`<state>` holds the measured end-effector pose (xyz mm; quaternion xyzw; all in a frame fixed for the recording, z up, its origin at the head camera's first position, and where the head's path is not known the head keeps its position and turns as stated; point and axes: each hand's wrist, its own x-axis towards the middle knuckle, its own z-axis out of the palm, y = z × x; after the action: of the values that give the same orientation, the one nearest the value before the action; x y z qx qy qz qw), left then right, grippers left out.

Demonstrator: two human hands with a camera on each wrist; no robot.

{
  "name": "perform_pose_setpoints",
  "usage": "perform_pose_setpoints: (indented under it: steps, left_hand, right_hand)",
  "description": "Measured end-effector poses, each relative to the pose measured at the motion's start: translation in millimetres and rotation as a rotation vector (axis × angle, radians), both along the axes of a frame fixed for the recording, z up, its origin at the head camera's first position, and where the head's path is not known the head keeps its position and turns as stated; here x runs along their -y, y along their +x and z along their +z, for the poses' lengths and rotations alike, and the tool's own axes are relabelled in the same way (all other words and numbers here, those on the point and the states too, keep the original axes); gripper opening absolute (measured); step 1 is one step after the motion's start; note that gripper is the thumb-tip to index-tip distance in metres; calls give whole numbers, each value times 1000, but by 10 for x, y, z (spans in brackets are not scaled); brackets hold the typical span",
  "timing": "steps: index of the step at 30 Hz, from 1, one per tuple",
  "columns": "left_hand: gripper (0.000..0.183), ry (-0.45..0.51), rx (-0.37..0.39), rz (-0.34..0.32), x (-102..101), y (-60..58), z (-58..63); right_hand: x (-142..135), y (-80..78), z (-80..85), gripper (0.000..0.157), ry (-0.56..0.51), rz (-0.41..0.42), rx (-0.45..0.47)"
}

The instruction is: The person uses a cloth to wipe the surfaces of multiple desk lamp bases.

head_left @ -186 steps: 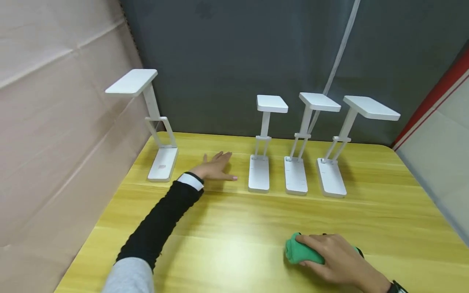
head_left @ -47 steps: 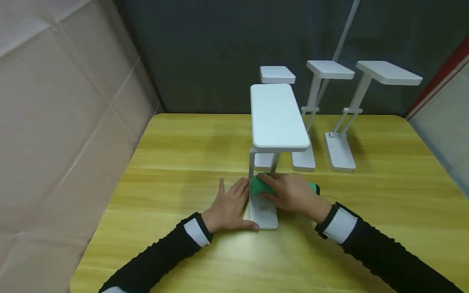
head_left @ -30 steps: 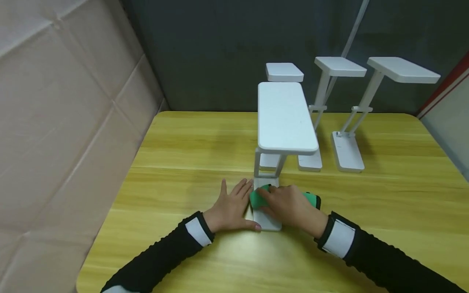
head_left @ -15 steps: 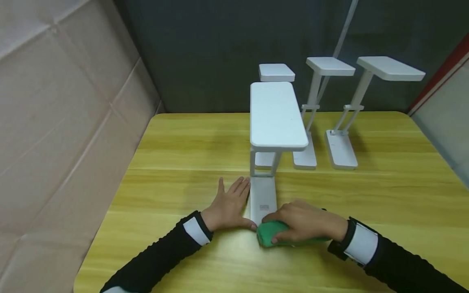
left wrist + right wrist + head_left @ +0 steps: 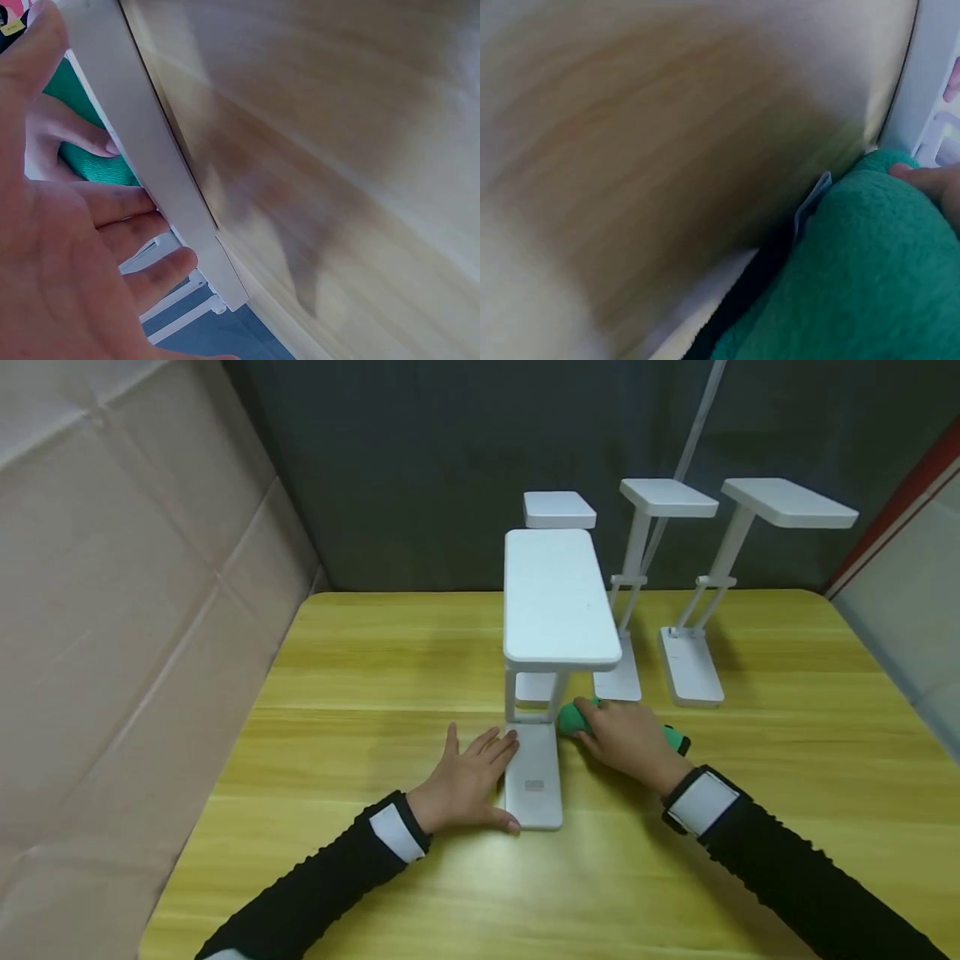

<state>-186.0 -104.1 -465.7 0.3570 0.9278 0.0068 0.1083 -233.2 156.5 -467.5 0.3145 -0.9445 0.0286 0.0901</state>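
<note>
A white folding desk lamp (image 5: pixel 558 597) stands in the middle of the table, its flat head raised over its base (image 5: pixel 534 789). My left hand (image 5: pixel 463 785) is spread, with the fingertips on the base's left edge and the thumb by its front corner. In the left wrist view the fingers (image 5: pixel 127 217) lie straight along the base's side (image 5: pixel 161 142). My right hand (image 5: pixel 630 739) grips a rolled green cloth (image 5: pixel 572 721) at the right side of the base, near the hinge. Close up in the right wrist view, the fuzzy green cloth (image 5: pixel 877 247) reaches the base's side.
Behind stand three more white lamps: one partly hidden lamp (image 5: pixel 558 508), a middle lamp (image 5: pixel 667 497) and a right lamp (image 5: pixel 787 503). The wooden table (image 5: pixel 352 693) meets a dark backdrop (image 5: pixel 420 477) at the back and a pale sheet (image 5: pixel 112 652) on the left.
The lamp has come from the far left to the middle. My right hand rubbed the cloth down the base to its front end, then moved to its right side. My left hand stays beside the base.
</note>
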Motion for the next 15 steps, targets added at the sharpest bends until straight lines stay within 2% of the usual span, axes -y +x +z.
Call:
perform_pose_setpoints:
  steps: [5, 11, 15]
  left_hand:
    - [108, 9, -10, -8, -3, -5, -4]
    - [108, 14, -8, -6, -11, -27, -26]
    - [108, 22, 4, -1, -12, -35, -37]
  right_hand:
    - [64, 19, -41, 37, 11, 82, -75]
    - [16, 225, -8, 43, 64, 176, -12]
    - [-11, 396, -16, 44, 55, 254, 17]
